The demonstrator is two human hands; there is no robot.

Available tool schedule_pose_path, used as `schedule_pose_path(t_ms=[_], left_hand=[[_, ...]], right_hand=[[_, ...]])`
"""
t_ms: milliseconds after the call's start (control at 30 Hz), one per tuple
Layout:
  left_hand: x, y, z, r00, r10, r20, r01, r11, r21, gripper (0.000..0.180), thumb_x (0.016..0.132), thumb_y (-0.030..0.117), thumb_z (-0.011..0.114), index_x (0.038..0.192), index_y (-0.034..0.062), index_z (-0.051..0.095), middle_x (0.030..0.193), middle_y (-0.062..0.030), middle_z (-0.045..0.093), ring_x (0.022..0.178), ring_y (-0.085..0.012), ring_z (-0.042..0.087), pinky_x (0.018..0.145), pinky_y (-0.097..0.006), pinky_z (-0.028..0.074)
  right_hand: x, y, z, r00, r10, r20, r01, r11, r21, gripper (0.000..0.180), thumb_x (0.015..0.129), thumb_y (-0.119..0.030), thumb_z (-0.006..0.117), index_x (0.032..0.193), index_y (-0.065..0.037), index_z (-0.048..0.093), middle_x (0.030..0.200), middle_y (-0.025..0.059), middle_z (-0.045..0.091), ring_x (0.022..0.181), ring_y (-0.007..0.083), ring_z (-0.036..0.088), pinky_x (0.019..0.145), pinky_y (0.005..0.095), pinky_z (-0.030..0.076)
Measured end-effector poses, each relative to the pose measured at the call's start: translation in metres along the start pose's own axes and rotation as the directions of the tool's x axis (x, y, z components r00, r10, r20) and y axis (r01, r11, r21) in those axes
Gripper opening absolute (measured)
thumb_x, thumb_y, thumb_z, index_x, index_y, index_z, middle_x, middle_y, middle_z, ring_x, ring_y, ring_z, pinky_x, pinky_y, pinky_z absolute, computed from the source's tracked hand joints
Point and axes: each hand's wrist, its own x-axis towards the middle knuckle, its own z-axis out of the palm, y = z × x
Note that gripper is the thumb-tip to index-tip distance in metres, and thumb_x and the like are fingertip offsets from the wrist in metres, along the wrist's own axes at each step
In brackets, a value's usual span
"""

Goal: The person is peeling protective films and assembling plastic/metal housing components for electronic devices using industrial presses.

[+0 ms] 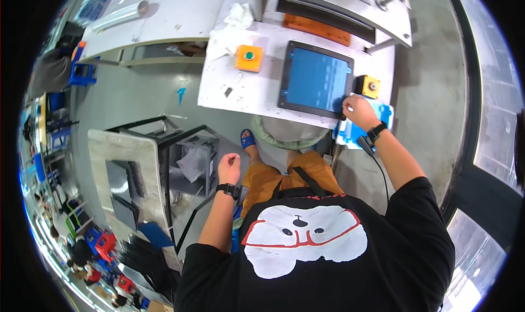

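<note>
A black-framed panel with a blue screen (315, 78) lies flat on the white workbench (257, 87) in front of me. My right hand (358, 110) grips the panel's lower right corner; a black strap with a cord is on that wrist. My left hand (228, 167) hangs in the air below the bench's edge, fingers loosely curled, holding nothing, with a black watch on its wrist. An orange box with a green button (249, 58) sits left of the panel. A yellow box with a knob (369, 86) sits to the panel's right.
A blue and white tray (350, 131) lies under my right wrist. White crumpled wipes (236, 22) lie at the bench's back. A side table holding dark panels (128, 180) stands to my left, next to a black rack (188, 153). A roll of clear film (120, 16) lies on another table.
</note>
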Motion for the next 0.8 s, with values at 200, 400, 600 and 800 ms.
schedule_pose_path(t_ms=[200,400,600,800], left_hand=[[-0.004,0.012,-0.019,0.992,0.106,-0.068,-0.104,0.994,0.033,0.019,0.086,0.02,0.066,0.096,0.0033,0.066,0.087,-0.0121,0.068,0.08,-0.0233,0.066,0.074,-0.033,0.052],[-0.003,0.009,-0.136,0.929,0.122,-0.349,-0.133,0.991,-0.01,0.013,0.088,0.014,0.064,0.094,0.0034,0.065,0.087,-0.0095,0.068,0.081,-0.0189,0.065,0.074,-0.031,0.051],[0.044,-0.049,-0.355,0.624,0.273,-0.732,0.005,0.936,0.353,0.034,0.085,0.019,0.063,0.117,0.0058,0.059,0.114,-0.0164,0.061,0.104,-0.0319,0.06,0.09,-0.039,0.048],[0.061,-0.11,-0.44,0.824,0.095,-0.559,0.327,0.725,0.606,0.064,0.078,0.014,0.063,0.139,0.0092,0.043,0.142,-0.0144,0.047,0.128,-0.034,0.047,0.105,-0.042,0.042]], right_hand=[[-0.017,0.006,-0.007,0.999,0.032,0.009,-0.031,0.993,-0.116,0.017,0.08,-0.015,0.062,0.086,0.0,0.065,0.079,0.0175,0.061,0.081,0.036,0.061,0.072,0.0435,0.048],[-0.015,0.004,0.014,0.993,0.103,-0.053,-0.11,0.981,-0.163,0.009,0.078,-0.008,0.062,0.08,0.001,0.063,0.074,0.0156,0.06,0.069,0.0309,0.059,0.064,0.0386,0.048],[0.002,-0.067,0.022,0.993,0.052,-0.108,-0.069,0.985,-0.158,0.008,0.079,-0.007,0.062,0.079,0.001,0.063,0.072,0.0136,0.062,0.066,0.0286,0.06,0.062,0.0379,0.048],[0.011,-0.172,0.034,0.999,0.036,-0.032,-0.034,0.998,0.05,0.009,0.084,-0.006,0.063,0.086,0.003,0.064,0.078,0.0132,0.063,0.066,0.0221,0.061,0.063,0.031,0.049]])
